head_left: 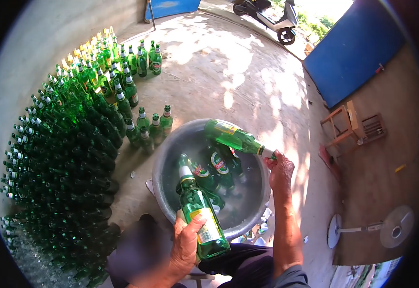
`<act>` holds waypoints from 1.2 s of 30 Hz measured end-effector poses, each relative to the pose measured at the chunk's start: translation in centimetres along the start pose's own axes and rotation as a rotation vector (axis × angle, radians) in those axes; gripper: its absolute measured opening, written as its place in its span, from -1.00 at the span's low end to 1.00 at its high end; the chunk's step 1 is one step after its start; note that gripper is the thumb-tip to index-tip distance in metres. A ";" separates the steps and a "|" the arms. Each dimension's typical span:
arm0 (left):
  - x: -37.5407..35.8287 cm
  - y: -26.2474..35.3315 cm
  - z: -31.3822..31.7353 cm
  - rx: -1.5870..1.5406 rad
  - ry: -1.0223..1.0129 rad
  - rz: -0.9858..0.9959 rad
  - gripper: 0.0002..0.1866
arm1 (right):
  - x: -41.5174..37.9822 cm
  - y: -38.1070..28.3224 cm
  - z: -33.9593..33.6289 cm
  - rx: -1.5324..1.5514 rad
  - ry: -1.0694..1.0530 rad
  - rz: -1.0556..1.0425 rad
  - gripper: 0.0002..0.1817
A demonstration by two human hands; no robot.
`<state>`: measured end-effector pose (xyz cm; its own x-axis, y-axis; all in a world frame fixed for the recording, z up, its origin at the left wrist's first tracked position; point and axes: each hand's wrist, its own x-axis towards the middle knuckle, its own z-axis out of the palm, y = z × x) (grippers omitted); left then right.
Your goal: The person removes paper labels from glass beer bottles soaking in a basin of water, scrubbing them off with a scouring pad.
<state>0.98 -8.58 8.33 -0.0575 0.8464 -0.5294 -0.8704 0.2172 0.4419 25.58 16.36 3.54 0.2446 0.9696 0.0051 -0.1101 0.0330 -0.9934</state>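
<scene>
My left hand (pixel 186 240) is wrapped round the body of a green bottle (pixel 202 216) with a yellow label and a barcode; its neck points away over the basin. The fingers of my right hand (pixel 280 168) grip the neck of another green bottle (pixel 233 137), which lies nearly level over the basin's far right rim, base toward the left. Between and below them is a round grey metal basin (pixel 262 204) of cloudy water. Several green bottles (pixel 219 162) with red and white oval labels lie in the water.
Many green bottles (pixel 75 163) stand packed on the floor at left, with a small group (pixel 155 126) beside the basin. A wooden stool (pixel 354 122), a fan (pixel 363 229) and a blue panel (pixel 353 53) are at right. A scooter (pixel 272 19) stands at the back.
</scene>
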 end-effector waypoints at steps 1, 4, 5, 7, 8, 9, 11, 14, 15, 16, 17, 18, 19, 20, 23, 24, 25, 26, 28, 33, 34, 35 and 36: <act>0.0 0.0 0.1 0.000 -0.003 -0.004 -0.63 | -0.6 0.6 -0.5 -0.002 0.004 -0.001 -0.73; -0.1 0.4 0.6 -0.012 0.017 0.019 -0.64 | -2.8 2.2 -1.5 0.193 0.093 0.074 -0.73; -0.2 0.5 0.6 -0.009 0.009 0.021 -0.65 | -3.5 3.0 -1.8 0.195 0.094 0.074 -0.73; -0.2 0.6 0.6 -0.003 0.004 0.023 -0.66 | -4.6 5.2 -2.3 0.347 0.185 0.176 -0.74; -0.2 0.5 0.6 -0.010 0.008 0.039 -0.66 | -5.3 6.3 -2.6 0.375 0.217 0.225 -0.75; -0.1 0.5 0.6 -0.018 0.011 0.056 -0.67 | -6.3 6.6 -2.3 0.374 0.216 0.226 -0.75; -0.2 0.7 0.7 -0.006 0.021 0.053 -0.68 | -8.5 6.6 -1.3 0.471 0.285 0.357 -0.76; -0.2 0.9 0.9 -0.005 0.017 0.045 -0.69 | -10.1 8.7 -1.3 0.418 0.197 0.404 -0.77; -0.2 0.9 0.8 -0.014 0.007 0.046 -0.68 | -10.9 9.1 -0.7 0.397 0.143 0.432 -0.78; -0.3 0.9 0.7 -0.013 0.007 0.044 -0.68 | -11.8 9.5 0.0 0.335 0.125 0.442 -0.75; -0.2 0.9 0.5 -0.012 0.017 0.029 -0.68 | -12.7 9.8 0.7 0.336 0.128 0.442 -0.75; -0.2 0.9 0.3 -0.011 0.028 0.017 -0.67 | -13.6 10.2 1.3 0.304 0.072 0.480 -0.75; -0.1 0.9 0.2 -0.009 0.028 0.019 -0.67 | -14.4 10.4 2.2 0.272 0.015 0.519 -0.75; -0.1 0.9 -0.1 -0.003 0.040 0.033 -0.66 | -14.9 10.6 3.0 0.273 0.014 0.520 -0.75; 0.2 0.6 -0.7 -0.005 0.058 0.061 -0.64 | -15.9 10.7 5.3 0.272 -0.068 0.601 -0.75; 0.2 0.6 -0.8 -0.014 0.063 0.077 -0.64 | -16.1 10.9 6.0 0.280 -0.108 0.584 -0.69; 0.2 0.6 -0.6 -0.015 0.062 0.076 -0.64 | -16.3 11.0 6.9 0.287 -0.148 0.566 -0.64; 0.0 0.7 -0.2 -0.016 0.072 0.076 -0.65 | -16.1 11.4 7.7 0.295 -0.159 0.574 -0.62; -0.2 0.8 0.0 -0.018 0.082 0.077 -0.65 | -15.8 10.8 9.5 0.136 -0.202 0.537 -0.64; -0.3 1.2 0.3 -0.015 0.039 0.068 -0.65 | -14.8 9.1 13.1 -0.046 -0.238 0.527 -0.69; -0.3 1.3 0.3 -0.016 0.039 0.067 -0.65 | -14.4 10.0 13.5 0.065 -0.224 0.555 -0.69; -0.3 1.3 0.3 -0.023 0.046 0.067 -0.66 | -14.4 10.4 13.7 0.063 -0.224 0.556 -0.69; -0.3 1.4 0.3 -0.031 0.053 0.066 -0.66 | -14.3 10.8 13.8 0.047 -0.231 0.552 -0.68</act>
<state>-0.05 -8.42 9.36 -0.1404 0.8315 -0.5374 -0.8785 0.1457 0.4549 7.61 6.25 -5.68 -0.0765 0.8737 -0.4804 -0.2049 -0.4853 -0.8500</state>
